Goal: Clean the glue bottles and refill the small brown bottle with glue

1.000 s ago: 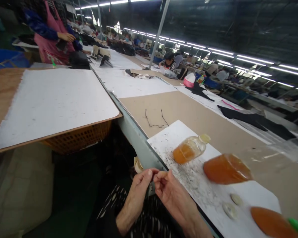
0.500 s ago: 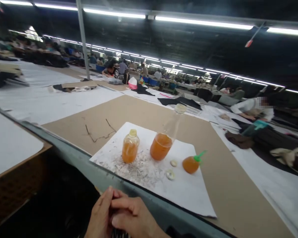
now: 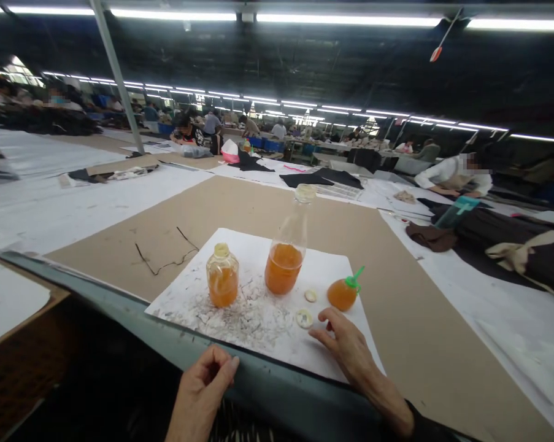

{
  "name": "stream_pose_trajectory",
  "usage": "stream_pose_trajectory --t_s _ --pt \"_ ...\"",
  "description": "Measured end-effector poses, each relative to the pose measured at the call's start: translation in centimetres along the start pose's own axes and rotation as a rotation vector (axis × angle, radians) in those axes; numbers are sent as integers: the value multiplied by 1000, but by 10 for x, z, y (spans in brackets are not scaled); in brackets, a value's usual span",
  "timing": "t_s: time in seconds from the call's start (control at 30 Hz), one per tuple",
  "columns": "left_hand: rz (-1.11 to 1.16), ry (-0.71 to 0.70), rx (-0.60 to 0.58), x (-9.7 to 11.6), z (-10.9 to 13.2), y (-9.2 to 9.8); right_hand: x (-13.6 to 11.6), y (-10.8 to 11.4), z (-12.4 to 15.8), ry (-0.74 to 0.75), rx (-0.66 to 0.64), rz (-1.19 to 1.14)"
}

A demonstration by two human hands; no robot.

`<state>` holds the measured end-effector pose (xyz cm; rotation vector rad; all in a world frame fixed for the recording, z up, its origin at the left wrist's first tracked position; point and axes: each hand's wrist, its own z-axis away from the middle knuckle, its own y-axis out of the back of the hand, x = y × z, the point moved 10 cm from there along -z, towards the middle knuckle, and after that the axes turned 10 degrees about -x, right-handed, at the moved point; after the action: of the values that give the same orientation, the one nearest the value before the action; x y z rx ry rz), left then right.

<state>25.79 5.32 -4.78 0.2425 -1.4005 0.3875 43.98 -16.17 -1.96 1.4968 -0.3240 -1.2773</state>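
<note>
My left hand [image 3: 203, 390] is at the table's front edge, its fingers curled and the thumb against them; whether anything is between them is hidden. Over the right part of a white sheet [image 3: 334, 264], my right hand [image 3: 345, 344] has thumb and fingers apart, nearest a round lid [image 3: 304, 318]. A smaller lid [image 3: 310, 296] lies behind that one. On the sheet stand a short bottle [image 3: 223, 282] of orange liquid at the left and a tall clear bottle [image 3: 283, 268], partly filled with orange liquid. A small orange squeeze bottle [image 3: 342, 294] with a green spout lies at the right.
Glasses [image 3: 166, 266] lie on brown board [image 3: 240, 202] left of the sheet. Dark specks cover the sheet's front left. Dark cloth [image 3: 492, 245] is piled at the right, where a person [image 3: 456, 175] leans over the table. A grey pole [image 3: 118, 80] rises at the back left.
My hands have parted: the right one moved forward and right over the sheet and opened, while the left stays low at the edge. The whole view has shifted slightly.
</note>
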Motion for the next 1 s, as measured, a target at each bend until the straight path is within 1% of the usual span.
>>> stream_pose_trajectory --t_s 0.17,0.27,0.37,0.47,0.5,0.57,0.63,0.67,0.7,0.77,0.8,0.83,0.87,0.93,1.0 --pt "42 -72 -39 18 -15 -26 -7 -19 -18 47 -12 -18" --pt "-37 -116 -86 39 -21 -42 -10 -26 -23 48 0 -27" --pt "-142 -171 -140 64 -28 -58 -9 -27 -22 46 -1 -54" --pt "-237 -250 -147 94 -38 -69 -12 -15 -13 58 -14 -103" --pt "-265 -282 -135 105 -42 -71 -15 -5 -9 75 -14 -139" --pt "-309 -341 -93 126 -50 -74 -28 22 0 144 -11 -251" --pt "-334 -390 -34 143 -58 -77 -45 65 8 222 38 -333" --pt "-337 -411 1 149 -60 -79 -51 87 10 223 64 -342" --pt "-338 -435 34 153 -60 -81 -59 111 10 239 103 -325" --pt "-342 -490 73 156 -56 -89 -80 158 9 331 211 -272" --pt "-344 -527 74 155 -52 -95 -89 178 6 358 267 -240" --pt "-354 -557 55 152 -48 -102 -95 193 0 360 303 -215" --pt "-354 -576 27 147 -44 -110 -101 202 -8 368 304 -197" --pt "-358 -553 -9 133 -39 -119 -113 210 -21 393 283 -168" --pt "-354 -520 -4 121 -35 -119 -121 213 -27 405 283 -146"
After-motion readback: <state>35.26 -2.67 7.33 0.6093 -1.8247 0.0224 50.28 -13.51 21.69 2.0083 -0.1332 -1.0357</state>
